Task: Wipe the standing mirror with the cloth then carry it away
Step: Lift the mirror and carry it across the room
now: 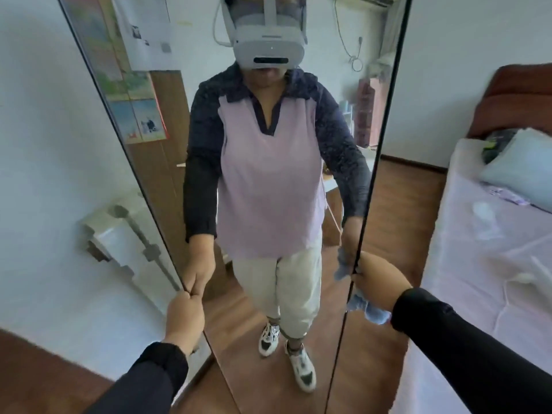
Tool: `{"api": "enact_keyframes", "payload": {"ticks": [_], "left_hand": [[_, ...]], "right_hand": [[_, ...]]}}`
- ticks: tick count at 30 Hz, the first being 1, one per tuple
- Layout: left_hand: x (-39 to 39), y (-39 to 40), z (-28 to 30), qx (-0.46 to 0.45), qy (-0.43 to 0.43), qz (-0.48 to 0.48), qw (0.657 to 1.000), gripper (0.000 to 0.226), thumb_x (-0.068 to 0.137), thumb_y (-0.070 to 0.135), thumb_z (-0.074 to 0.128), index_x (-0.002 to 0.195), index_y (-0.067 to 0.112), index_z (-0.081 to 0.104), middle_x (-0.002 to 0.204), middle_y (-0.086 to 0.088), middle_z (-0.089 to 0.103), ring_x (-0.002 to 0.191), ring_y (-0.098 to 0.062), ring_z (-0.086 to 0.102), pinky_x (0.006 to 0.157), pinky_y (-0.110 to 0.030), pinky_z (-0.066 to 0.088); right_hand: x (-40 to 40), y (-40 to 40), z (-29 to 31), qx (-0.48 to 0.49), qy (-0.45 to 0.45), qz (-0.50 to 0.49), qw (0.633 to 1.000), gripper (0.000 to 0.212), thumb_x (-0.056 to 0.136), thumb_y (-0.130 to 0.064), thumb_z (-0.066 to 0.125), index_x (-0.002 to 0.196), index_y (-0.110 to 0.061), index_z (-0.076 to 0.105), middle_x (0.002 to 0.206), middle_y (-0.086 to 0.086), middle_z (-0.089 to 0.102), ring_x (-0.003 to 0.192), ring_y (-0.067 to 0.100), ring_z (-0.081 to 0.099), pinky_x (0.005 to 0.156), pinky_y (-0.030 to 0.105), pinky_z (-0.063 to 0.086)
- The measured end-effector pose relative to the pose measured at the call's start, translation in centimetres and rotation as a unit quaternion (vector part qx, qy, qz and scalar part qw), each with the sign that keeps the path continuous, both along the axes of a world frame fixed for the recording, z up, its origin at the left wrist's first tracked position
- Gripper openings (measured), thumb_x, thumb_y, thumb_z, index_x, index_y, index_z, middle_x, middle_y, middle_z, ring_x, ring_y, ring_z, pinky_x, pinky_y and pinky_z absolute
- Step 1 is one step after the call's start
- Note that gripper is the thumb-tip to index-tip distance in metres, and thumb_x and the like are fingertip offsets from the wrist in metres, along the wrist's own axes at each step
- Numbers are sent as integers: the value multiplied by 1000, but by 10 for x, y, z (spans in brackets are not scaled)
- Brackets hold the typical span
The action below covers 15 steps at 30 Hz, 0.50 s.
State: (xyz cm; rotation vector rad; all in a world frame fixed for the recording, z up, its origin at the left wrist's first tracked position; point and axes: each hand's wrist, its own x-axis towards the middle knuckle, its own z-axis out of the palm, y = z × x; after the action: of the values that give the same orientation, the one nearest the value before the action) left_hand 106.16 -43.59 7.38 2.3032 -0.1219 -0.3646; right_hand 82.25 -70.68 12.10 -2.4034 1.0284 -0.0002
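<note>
With the left hand clenched on the mirror edge at 8 o'clock and the right hand pinching edge and cloth together at 4 o'clock, lift evenly, keeping it upright and clear of the bed.

Bed with pale lilac sheet at right, light blue pillow near its head, brown blanket beyond; white radiator (against left wall); brown wood floor.
</note>
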Motion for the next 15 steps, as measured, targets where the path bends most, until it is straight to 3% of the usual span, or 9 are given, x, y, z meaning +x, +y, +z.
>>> {"api": "enact_keyframes", "payload": {"ticks": [2,4,7,11,15], "left_hand": [[10,-32,-1,11,0,-17,1000,32,101,8,37,124,-5,54,121,-24,59,103,-37,56,83,-40,44],[17,-63,-5,18,1,-35,999,32,100,7,37,124,-6,55,121,-24,59,100,-36,55,82,-40,44],[28,-103,-10,18,-1,-58,998,32,100,6,37,123,-7,56,122,-27,60,110,-42,57,86,-42,46],[51,-157,-15,14,-4,-98,995,32,101,6,37,122,-7,56,120,-26,61,102,-39,58,80,-40,46],[85,-222,-18,12,-19,-148,989,33,103,9,36,125,-7,54,120,-25,60,90,-31,52,75,-36,41]], "right_hand": [[-1,-22,-3,-40,-9,-20,999,22,96,-16,54,117,-14,59,100,6,68,89,26,66,81,38,56],[-6,-38,1,-15,14,-30,999,19,94,-21,54,110,-20,64,98,12,73,86,31,70,80,43,60],[-6,-62,3,-12,20,-48,999,22,85,-29,57,99,-24,71,91,19,74,78,37,72,73,46,60],[6,-98,5,-30,39,-117,992,22,96,-14,54,117,-10,59,85,0,58,78,21,58,75,33,51],[22,-133,6,8,112,-174,978,24,85,-2,59,104,-16,54,79,-4,61,78,19,65,79,31,55]]}}
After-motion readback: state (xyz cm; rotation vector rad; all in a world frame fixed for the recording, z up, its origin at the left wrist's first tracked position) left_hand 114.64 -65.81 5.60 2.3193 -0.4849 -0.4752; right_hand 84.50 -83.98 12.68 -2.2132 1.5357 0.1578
